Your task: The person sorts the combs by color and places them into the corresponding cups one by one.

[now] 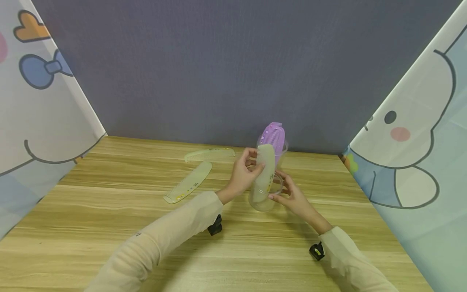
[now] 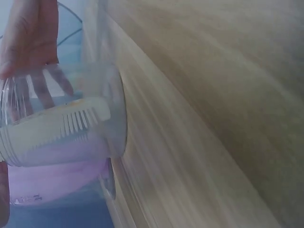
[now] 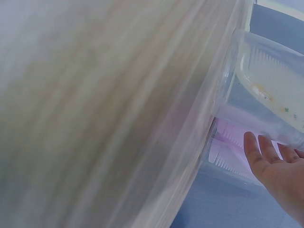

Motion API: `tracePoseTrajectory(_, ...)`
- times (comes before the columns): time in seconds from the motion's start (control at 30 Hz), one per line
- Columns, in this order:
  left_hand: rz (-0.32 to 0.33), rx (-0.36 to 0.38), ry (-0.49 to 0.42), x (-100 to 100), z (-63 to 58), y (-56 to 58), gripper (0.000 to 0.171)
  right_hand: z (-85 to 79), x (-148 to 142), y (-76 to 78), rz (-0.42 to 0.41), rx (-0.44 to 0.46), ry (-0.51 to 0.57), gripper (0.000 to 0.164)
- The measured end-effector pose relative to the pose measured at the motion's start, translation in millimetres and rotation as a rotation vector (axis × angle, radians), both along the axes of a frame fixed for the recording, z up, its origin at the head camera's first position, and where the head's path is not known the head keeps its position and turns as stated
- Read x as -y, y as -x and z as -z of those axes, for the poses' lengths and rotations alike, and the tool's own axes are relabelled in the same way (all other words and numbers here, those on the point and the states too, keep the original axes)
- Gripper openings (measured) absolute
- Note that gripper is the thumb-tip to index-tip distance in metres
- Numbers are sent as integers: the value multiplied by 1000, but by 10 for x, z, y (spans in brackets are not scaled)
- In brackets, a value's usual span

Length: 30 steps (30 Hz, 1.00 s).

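In the head view my left hand (image 1: 244,172) pinches a pale green comb (image 1: 266,162) near its upper part, between thumb and fingers. The comb stands nearly upright, its lower end inside a clear plastic cup (image 1: 262,206). My right hand (image 1: 296,199) holds that cup at the right of its rim, thumb in front and fingers behind. Through the cup wall in the left wrist view, the comb's teeth (image 2: 78,121) show close to the base. Directly behind stands a second clear cup (image 1: 286,147) with purple combs (image 1: 274,137) in it, rising above its rim.
Left of the cups, two more pale green combs lie flat on the wooden table (image 1: 127,227): one farther back (image 1: 209,154), one slanting nearer (image 1: 189,182). A dark grey panel (image 1: 204,73) closes the back, and cartoon-printed panels stand at both sides.
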<state>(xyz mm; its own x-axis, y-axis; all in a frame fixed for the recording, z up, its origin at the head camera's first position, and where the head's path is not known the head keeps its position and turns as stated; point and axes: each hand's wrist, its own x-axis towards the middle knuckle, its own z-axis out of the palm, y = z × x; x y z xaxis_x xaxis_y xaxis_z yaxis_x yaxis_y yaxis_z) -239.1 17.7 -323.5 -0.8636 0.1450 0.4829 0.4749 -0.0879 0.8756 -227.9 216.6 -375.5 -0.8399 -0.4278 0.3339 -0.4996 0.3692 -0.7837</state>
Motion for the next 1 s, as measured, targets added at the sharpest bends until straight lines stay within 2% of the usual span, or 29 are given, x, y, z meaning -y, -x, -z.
tracePoseTrajectory(0.43,9,16,52,31,48,100,39,0,-6,6,1,16,-5,74)
tracePoseTrajectory(1.0,11,56,79,50,70,111,44,-3,-5,10,14,27,-17,75)
